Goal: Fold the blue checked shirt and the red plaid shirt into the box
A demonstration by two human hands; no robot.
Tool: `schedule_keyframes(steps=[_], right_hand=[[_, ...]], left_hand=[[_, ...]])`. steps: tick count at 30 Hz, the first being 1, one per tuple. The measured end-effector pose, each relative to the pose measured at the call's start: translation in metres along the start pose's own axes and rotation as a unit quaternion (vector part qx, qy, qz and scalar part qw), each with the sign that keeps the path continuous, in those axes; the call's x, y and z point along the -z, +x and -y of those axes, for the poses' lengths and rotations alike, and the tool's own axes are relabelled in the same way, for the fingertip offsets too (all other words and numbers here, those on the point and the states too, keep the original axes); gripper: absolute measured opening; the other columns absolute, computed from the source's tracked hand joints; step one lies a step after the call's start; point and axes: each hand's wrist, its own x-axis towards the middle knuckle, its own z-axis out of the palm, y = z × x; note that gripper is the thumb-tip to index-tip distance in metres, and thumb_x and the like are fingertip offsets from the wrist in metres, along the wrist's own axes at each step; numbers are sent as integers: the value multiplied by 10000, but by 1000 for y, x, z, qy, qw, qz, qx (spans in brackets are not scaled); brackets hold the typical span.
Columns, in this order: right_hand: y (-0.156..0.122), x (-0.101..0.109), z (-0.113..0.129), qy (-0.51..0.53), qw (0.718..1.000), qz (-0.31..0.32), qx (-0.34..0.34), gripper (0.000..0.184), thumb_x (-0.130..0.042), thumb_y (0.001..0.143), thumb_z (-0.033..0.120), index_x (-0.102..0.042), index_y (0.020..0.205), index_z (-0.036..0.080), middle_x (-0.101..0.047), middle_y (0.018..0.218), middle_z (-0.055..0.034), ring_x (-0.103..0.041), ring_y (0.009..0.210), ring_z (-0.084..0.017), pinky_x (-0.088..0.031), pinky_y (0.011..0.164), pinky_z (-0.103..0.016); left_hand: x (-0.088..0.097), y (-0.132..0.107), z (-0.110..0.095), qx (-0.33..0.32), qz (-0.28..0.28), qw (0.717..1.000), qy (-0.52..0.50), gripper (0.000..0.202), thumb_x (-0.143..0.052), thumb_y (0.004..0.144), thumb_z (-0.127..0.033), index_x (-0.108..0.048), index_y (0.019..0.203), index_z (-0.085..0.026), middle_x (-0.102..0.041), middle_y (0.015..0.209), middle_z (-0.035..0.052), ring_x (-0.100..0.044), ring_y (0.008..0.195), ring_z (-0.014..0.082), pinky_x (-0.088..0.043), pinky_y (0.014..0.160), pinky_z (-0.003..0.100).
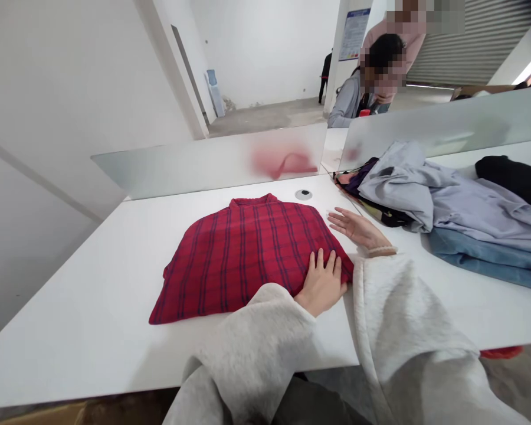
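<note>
A folded red plaid shirt [248,254] lies on the white table [88,319], its collar [252,202] toward the far side. My left hand [321,283] rests flat on the shirt's near right part, fingers apart, gripping nothing. My right hand [358,229] lies open on the tabletop, its fingertips close beside the shirt's right edge. Grey fleece sleeves cover both forearms. To the right of that hand sits a pile of clothes, with a lavender-grey hooded garment [442,198] on top of blue denim [482,254].
A black garment [513,183] and a dark patterned one [363,195] adjoin the pile. A frosted partition [207,166] runs along the table's far edge, with a cable grommet [303,195] before it. Beyond it, a seated person [347,100] and a standing person [392,44] are present.
</note>
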Motion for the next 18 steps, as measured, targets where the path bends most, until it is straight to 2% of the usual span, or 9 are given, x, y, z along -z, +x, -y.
schedule_keyframes(steps=[4,7,10,13,15,18], right_hand=[[-3,-4,-1,-10,1000,-5,5,181,-490,906,224,-621,1030,222,-681,1104,-68,-647,1031,-149,-511,943,-320],[-6,-4,0,-14,1000,-25,9,182,-478,913,225,-620,1027,228,-683,1101,-68,-651,1022,-145,-513,940,-317],[-10,-5,-1,-24,999,-46,13,179,-470,915,212,-616,1019,214,-693,1063,-80,-667,978,-150,-528,911,-314],[-14,-13,-9,-27,999,-43,12,197,-444,942,266,-614,995,182,-698,1001,-100,-678,917,-149,-536,886,-300],[-16,-29,-19,-30,999,-28,-2,263,-440,950,364,-615,975,169,-694,963,-112,-677,888,-153,-537,868,-290],[-20,-69,-43,-72,997,-22,4,324,-473,929,457,-621,985,174,-678,966,-91,-661,866,-166,-544,817,-305]], left_hand=[[7,2,7,15,2,998,-67,471,-329,964,-311,-463,1367,-108,-427,1456,97,-309,1375,334,-259,1126,501],[26,3,16,62,-4,970,-234,430,-321,969,-285,-520,1307,-109,-519,1381,112,-409,1328,276,-314,1106,427],[54,1,28,106,-55,915,-386,433,-268,981,-327,-578,1203,-122,-652,1191,133,-569,1172,240,-422,999,357],[81,-2,41,129,-158,853,-481,394,-287,975,-346,-618,1051,-148,-692,1058,108,-614,1064,220,-430,954,325],[90,-2,46,152,-214,793,-549,343,-336,957,-335,-621,963,-145,-692,1022,98,-619,1013,215,-428,936,315],[87,0,46,181,-224,738,-610,336,-358,942,-338,-619,872,-139,-696,940,84,-621,961,214,-434,909,316]])
